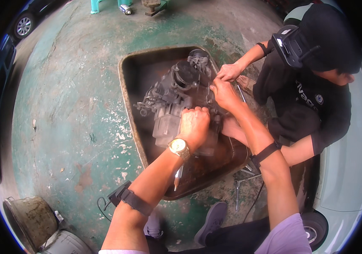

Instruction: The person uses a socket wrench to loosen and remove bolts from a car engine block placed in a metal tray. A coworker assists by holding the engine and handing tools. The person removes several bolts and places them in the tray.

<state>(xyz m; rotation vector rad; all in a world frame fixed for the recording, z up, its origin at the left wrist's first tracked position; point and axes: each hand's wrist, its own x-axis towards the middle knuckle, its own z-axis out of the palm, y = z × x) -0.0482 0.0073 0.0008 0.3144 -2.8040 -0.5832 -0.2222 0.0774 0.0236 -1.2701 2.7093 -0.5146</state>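
Note:
A grey metal gearbox with several fittings on its housing lies in a dark, grimy tray on the floor. Over its near part, my left hand is curled closed, gripping the housing; a gold watch sits on that wrist. At the gearbox's right side, near the tray rim, my right hand is closed, and what its fingers hold is hidden. A co-worker's hand is right beside it, while their other hand reaches in under my right forearm. A splined metal shaft points toward me.
The co-worker crouches at the right, against a pale car. Metal tools lie right of the tray. Two dirty buckets stand at lower left. A spray can lies at the far side. My shoes are close to the tray.

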